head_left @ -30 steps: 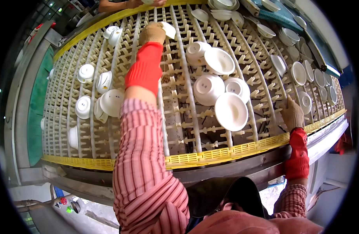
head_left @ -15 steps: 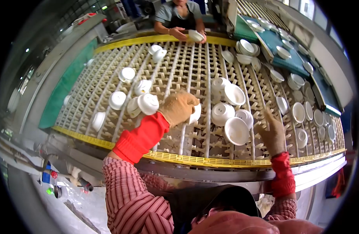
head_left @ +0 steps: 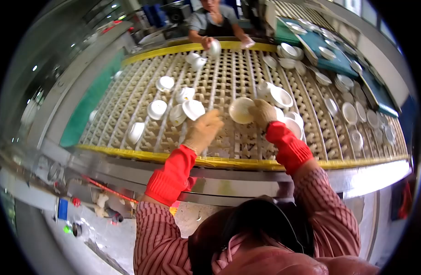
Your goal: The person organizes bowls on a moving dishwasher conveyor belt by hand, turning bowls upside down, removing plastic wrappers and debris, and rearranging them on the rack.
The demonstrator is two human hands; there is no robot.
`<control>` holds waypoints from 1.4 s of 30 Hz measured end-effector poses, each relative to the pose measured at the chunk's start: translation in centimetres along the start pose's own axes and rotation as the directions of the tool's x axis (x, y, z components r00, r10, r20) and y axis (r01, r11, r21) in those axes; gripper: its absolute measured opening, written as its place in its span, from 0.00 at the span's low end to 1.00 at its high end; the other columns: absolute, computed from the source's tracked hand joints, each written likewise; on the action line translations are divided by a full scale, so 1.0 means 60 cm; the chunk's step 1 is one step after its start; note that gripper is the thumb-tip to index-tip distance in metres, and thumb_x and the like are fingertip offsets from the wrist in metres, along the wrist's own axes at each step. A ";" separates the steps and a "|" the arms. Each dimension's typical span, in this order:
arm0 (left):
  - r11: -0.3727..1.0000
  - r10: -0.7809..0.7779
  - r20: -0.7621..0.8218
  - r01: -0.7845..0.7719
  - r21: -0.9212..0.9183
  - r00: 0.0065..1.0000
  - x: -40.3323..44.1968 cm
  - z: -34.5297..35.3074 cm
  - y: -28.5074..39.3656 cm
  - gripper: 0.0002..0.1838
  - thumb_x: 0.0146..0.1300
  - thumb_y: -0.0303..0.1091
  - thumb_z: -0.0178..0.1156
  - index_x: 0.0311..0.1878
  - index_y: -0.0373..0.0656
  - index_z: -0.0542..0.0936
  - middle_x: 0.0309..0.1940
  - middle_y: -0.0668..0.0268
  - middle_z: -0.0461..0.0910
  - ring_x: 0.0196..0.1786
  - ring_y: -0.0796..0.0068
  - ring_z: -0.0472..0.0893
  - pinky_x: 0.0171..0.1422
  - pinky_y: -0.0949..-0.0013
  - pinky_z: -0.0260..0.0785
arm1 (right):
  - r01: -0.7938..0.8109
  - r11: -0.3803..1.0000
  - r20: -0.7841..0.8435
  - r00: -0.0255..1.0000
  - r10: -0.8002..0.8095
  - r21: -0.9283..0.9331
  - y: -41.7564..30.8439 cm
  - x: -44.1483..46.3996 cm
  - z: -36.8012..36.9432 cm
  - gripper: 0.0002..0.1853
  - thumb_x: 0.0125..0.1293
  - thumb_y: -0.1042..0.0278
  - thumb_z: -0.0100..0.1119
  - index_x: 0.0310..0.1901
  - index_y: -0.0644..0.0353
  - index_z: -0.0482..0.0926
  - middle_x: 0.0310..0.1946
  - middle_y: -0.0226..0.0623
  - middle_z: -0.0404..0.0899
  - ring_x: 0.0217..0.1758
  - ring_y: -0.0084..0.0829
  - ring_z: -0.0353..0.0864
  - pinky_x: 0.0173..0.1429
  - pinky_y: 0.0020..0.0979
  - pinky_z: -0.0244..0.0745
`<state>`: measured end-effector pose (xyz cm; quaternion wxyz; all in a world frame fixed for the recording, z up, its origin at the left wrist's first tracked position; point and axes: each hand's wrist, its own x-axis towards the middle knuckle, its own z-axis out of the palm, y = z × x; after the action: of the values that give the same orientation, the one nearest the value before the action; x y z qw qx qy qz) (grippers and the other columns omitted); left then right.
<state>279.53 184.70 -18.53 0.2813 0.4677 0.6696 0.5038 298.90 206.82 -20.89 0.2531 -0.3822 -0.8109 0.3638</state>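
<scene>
R hand (head_left: 264, 112) now has bowl (head_left: 240, 111) at its 9 o'clock, fingers closed on it; L hand (head_left: 205, 130) fingers half-open, apparently empty, so bowl's w/ R only.

Two red-cuffed hands (head_left: 205, 131), one co-worker (head_left: 214, 23), one rack (head_left: 225, 82), two yellow rails (head_left: 238, 163). At least eight bowls (head_left: 157, 109) lie on the rack's left half; those right overlap past counting.

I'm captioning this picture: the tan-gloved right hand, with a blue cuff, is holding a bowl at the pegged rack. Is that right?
Not quite: the cuff is red, not blue, as the head view shows. The tan-gloved right hand is holding a bowl at the pegged rack.
</scene>
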 end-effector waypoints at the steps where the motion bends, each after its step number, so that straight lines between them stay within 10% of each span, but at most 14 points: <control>1: 0.991 0.015 -0.050 -0.008 0.131 0.999 0.002 -0.006 -0.007 0.32 0.77 0.36 0.71 0.78 0.33 0.77 0.68 0.58 0.87 0.70 0.72 0.83 0.75 0.67 0.76 | -0.080 0.993 0.008 0.997 0.081 -0.087 -0.003 0.005 0.009 0.23 0.71 0.49 0.63 0.55 0.59 0.90 0.48 0.57 0.92 0.54 0.56 0.92 0.61 0.50 0.84; 3: 0.977 -0.031 -0.016 0.034 0.209 0.999 0.002 -0.002 0.012 0.34 0.75 0.38 0.73 0.79 0.33 0.77 0.67 0.58 0.87 0.69 0.69 0.84 0.75 0.65 0.77 | -0.056 0.997 -0.014 0.998 0.055 -0.057 -0.004 0.000 0.022 0.22 0.71 0.51 0.67 0.57 0.57 0.90 0.49 0.56 0.92 0.55 0.56 0.92 0.63 0.50 0.85; 5: 0.967 0.130 -0.092 -0.106 0.230 0.987 0.041 0.016 -0.063 0.37 0.69 0.40 0.79 0.77 0.38 0.78 0.68 0.48 0.87 0.68 0.55 0.86 0.74 0.56 0.78 | -0.178 0.975 0.083 0.982 0.169 0.132 -0.071 -0.039 0.018 0.23 0.77 0.64 0.67 0.69 0.60 0.85 0.50 0.43 0.94 0.53 0.35 0.93 0.60 0.39 0.88; 8: 0.978 0.091 0.011 -0.092 0.185 0.996 0.063 0.030 -0.031 0.38 0.66 0.37 0.78 0.77 0.39 0.78 0.67 0.53 0.87 0.68 0.58 0.86 0.74 0.58 0.79 | 0.316 0.929 -0.037 0.944 -0.329 -0.193 -0.091 -0.071 0.050 0.26 0.72 0.62 0.73 0.70 0.53 0.85 0.52 0.50 0.93 0.53 0.49 0.94 0.62 0.44 0.88; 11: 0.999 0.027 0.225 -0.022 -0.023 0.974 0.072 -0.003 -0.026 0.28 0.72 0.31 0.70 0.75 0.40 0.80 0.60 0.56 0.90 0.63 0.64 0.88 0.68 0.63 0.81 | 0.435 0.833 0.230 0.898 -0.375 -0.342 -0.136 -0.091 0.043 0.28 0.71 0.55 0.75 0.72 0.42 0.81 0.36 0.48 0.89 0.38 0.51 0.92 0.45 0.50 0.86; 14: 0.985 0.029 0.243 -0.069 0.156 0.969 0.085 -0.022 -0.046 0.24 0.72 0.29 0.68 0.70 0.42 0.84 0.52 0.55 0.92 0.51 0.63 0.91 0.59 0.62 0.84 | 0.574 0.815 0.144 0.815 -0.561 -0.077 -0.103 -0.093 0.067 0.31 0.71 0.52 0.76 0.73 0.41 0.80 0.35 0.50 0.88 0.37 0.54 0.91 0.43 0.50 0.85; 17: 0.738 0.116 0.218 -0.231 0.634 0.969 0.075 -0.004 -0.017 0.19 0.70 0.33 0.71 0.63 0.44 0.88 0.47 0.50 0.92 0.46 0.53 0.91 0.54 0.57 0.83 | 0.509 0.850 0.042 0.860 -0.509 -0.137 -0.072 -0.094 0.081 0.35 0.70 0.49 0.76 0.77 0.44 0.79 0.38 0.50 0.90 0.39 0.55 0.92 0.44 0.51 0.85; 21: 0.645 0.465 0.064 -0.387 0.659 0.883 0.028 0.049 0.058 0.14 0.66 0.24 0.65 0.54 0.42 0.88 0.41 0.46 0.91 0.46 0.39 0.90 0.49 0.50 0.80 | 0.388 0.899 0.234 0.911 -0.340 -0.204 -0.085 -0.084 0.049 0.24 0.71 0.43 0.74 0.60 0.50 0.89 0.42 0.48 0.93 0.49 0.53 0.94 0.52 0.53 0.87; 27: 0.662 0.271 0.076 -0.243 0.709 0.960 0.019 0.086 0.095 0.16 0.64 0.31 0.71 0.55 0.42 0.84 0.40 0.47 0.89 0.47 0.38 0.89 0.50 0.45 0.79 | 0.187 0.847 0.334 0.943 -0.013 -0.498 -0.065 -0.046 0.050 0.21 0.64 0.45 0.78 0.50 0.52 0.95 0.45 0.48 0.95 0.52 0.48 0.96 0.53 0.51 0.89; 29: 0.606 0.393 0.116 -0.352 0.714 0.912 0.008 0.094 0.097 0.21 0.65 0.45 0.77 0.52 0.41 0.83 0.41 0.48 0.89 0.48 0.39 0.89 0.51 0.46 0.80 | 0.353 0.801 0.416 0.898 -0.145 -0.483 -0.027 -0.041 0.054 0.21 0.64 0.47 0.76 0.50 0.54 0.95 0.45 0.48 0.95 0.52 0.45 0.97 0.50 0.53 0.90; 31: 0.476 0.220 0.123 -0.216 0.853 0.968 0.015 0.099 0.103 0.24 0.70 0.52 0.75 0.57 0.43 0.85 0.39 0.48 0.89 0.46 0.39 0.89 0.51 0.44 0.81 | 0.343 0.794 0.405 0.904 -0.134 -0.503 -0.038 -0.037 0.057 0.20 0.65 0.48 0.74 0.50 0.55 0.95 0.45 0.46 0.96 0.51 0.47 0.97 0.49 0.55 0.90; 37: 0.639 0.022 -0.087 0.053 0.767 0.996 0.054 0.064 0.051 0.32 0.80 0.67 0.58 0.50 0.46 0.92 0.42 0.50 0.93 0.49 0.41 0.91 0.57 0.43 0.82 | 0.255 0.716 0.423 0.904 0.063 -0.650 -0.088 -0.057 0.093 0.19 0.74 0.50 0.65 0.59 0.45 0.95 0.57 0.41 0.95 0.59 0.47 0.96 0.57 0.53 0.90; 42: 0.644 -0.095 0.035 0.035 0.764 0.995 0.065 0.053 0.053 0.34 0.80 0.69 0.56 0.55 0.45 0.92 0.51 0.50 0.92 0.57 0.41 0.89 0.64 0.44 0.81 | 0.302 0.770 0.474 0.881 0.000 -0.562 -0.076 -0.052 0.088 0.23 0.78 0.46 0.57 0.60 0.48 0.94 0.58 0.43 0.94 0.60 0.48 0.94 0.58 0.56 0.89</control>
<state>281.78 189.72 -16.22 0.1002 0.5360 0.8251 0.1479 295.08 200.18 -20.91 -0.0512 -0.2811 -0.9491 0.1323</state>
